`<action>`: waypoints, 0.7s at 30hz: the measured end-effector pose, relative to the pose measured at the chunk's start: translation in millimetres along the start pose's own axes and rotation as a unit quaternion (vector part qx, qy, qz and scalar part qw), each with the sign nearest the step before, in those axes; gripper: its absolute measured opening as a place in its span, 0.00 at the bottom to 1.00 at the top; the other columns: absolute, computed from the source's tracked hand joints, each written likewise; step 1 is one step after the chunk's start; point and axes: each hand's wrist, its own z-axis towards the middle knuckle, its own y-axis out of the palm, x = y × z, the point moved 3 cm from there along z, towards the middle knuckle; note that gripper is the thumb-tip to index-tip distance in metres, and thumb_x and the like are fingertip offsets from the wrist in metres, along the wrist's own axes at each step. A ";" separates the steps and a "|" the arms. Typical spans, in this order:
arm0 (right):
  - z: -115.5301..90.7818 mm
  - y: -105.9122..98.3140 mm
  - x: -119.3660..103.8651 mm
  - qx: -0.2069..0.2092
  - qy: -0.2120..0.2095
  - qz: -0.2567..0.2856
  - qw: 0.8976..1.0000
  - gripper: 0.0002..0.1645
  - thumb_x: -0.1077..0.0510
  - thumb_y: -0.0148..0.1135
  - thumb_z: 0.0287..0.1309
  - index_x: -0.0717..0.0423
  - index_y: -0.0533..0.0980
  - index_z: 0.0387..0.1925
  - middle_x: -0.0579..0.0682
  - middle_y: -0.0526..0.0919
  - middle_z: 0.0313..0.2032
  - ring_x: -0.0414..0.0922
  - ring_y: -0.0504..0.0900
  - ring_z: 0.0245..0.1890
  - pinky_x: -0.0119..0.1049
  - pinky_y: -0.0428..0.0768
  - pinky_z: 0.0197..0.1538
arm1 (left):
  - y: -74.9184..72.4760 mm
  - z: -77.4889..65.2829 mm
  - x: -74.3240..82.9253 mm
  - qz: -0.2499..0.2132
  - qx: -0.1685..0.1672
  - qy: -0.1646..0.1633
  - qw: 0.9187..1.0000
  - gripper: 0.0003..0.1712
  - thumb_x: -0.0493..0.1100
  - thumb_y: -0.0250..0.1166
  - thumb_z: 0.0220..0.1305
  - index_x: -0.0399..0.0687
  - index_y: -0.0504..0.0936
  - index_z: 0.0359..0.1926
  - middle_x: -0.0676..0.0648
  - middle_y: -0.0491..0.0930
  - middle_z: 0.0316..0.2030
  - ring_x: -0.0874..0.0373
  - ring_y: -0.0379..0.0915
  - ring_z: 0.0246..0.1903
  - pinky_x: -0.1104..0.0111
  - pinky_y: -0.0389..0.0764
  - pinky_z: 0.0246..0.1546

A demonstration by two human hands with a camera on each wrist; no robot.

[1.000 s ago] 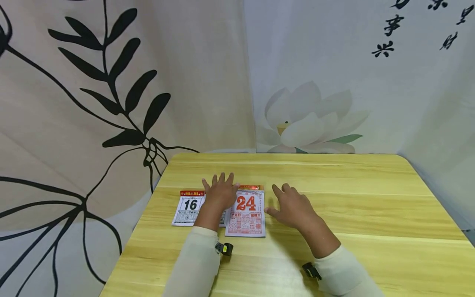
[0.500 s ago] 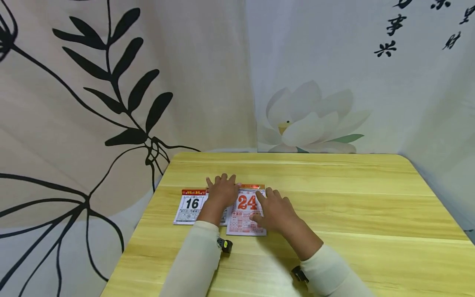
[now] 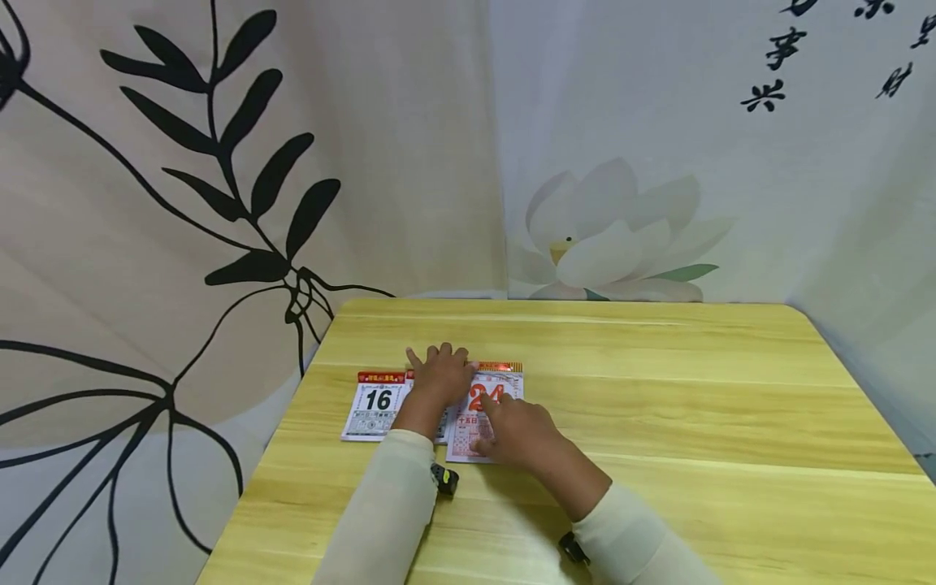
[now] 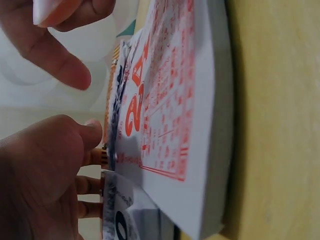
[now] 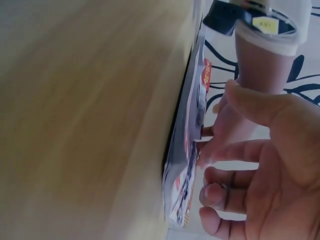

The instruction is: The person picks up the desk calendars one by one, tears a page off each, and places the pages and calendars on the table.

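A tear-off calendar [image 3: 462, 447] with a red 24 lies on the table. My left hand [image 3: 442, 380] rests over its upper left corner, thumb at the top strip. Also partly under that hand is a middle calendar [image 3: 442, 428], mostly hidden; in the left wrist view its page [image 4: 132, 200] adjoins the 24 calendar [image 4: 165, 115]. The calendar with a black 16 [image 3: 375, 410] lies farther left. Over the 24 page hovers my right hand [image 3: 521, 433], index finger extended. The right wrist view shows its other fingers [image 5: 235, 187] loosely bent, apart from the paper, holding nothing.
The wooden table [image 3: 695, 406] extends to the right and front of the calendars. Behind it hangs a printed curtain [image 3: 409, 146]. Both wrists carry small black cameras, one by the left sleeve [image 3: 380, 504] and one under the right sleeve [image 3: 636, 536].
My right hand has moved left, from beside the 24 calendar to above its page. My left hand stays at the calendars' top edge, its fingers slightly more bent.
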 end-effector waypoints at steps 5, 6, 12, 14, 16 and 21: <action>1.8 2.7 -7.8 -0.016 -0.007 0.004 1.000 0.47 0.33 0.74 0.65 0.51 0.74 0.76 0.58 0.88 0.57 0.53 0.90 0.53 0.53 0.89 0.44 | 3.8 1.5 -0.6 0.009 -0.001 0.002 1.000 0.30 0.62 0.48 0.87 0.54 0.76 0.76 0.38 0.71 0.76 0.34 0.59 0.81 0.21 0.39 0.79; 2.0 3.4 -8.4 -0.020 -0.006 0.005 1.000 0.47 0.33 0.74 0.65 0.51 0.74 0.76 0.58 0.89 0.56 0.53 0.90 0.51 0.52 0.89 0.44 | 4.4 1.5 -0.7 0.011 0.000 0.002 1.000 0.30 0.62 0.49 0.87 0.54 0.76 0.76 0.38 0.71 0.76 0.34 0.60 0.81 0.21 0.39 0.79; 0.2 3.8 -5.9 -0.035 0.010 0.010 0.999 0.48 0.32 0.74 0.65 0.52 0.73 0.77 0.56 0.90 0.51 0.50 0.89 0.46 0.51 0.88 0.42 | 3.8 0.5 1.5 0.007 0.005 -0.004 1.000 0.29 0.61 0.49 0.87 0.52 0.75 0.75 0.38 0.72 0.75 0.33 0.62 0.79 0.22 0.40 0.79; -0.8 4.2 -4.1 -0.041 0.016 0.010 0.999 0.49 0.32 0.74 0.65 0.52 0.73 0.77 0.55 0.90 0.47 0.49 0.88 0.43 0.50 0.87 0.41 | 3.4 0.2 2.2 0.004 0.005 -0.008 1.000 0.29 0.61 0.49 0.88 0.51 0.75 0.75 0.37 0.72 0.75 0.33 0.62 0.79 0.22 0.40 0.79; -1.8 4.1 -2.4 -0.045 0.020 0.008 0.999 0.50 0.32 0.75 0.64 0.52 0.73 0.77 0.54 0.89 0.43 0.48 0.87 0.40 0.49 0.87 0.40 | 3.8 0.7 2.4 -0.002 0.003 -0.012 1.000 0.29 0.60 0.50 0.87 0.49 0.75 0.75 0.36 0.72 0.75 0.32 0.62 0.79 0.22 0.40 0.80; -3.9 2.7 -0.1 -0.046 0.026 0.005 0.999 0.49 0.32 0.75 0.64 0.52 0.73 0.76 0.54 0.87 0.40 0.49 0.87 0.40 0.51 0.87 0.39 | 4.3 3.1 2.6 -0.031 -0.004 -0.016 0.999 0.28 0.59 0.52 0.87 0.46 0.75 0.73 0.36 0.71 0.75 0.32 0.60 0.80 0.24 0.38 0.81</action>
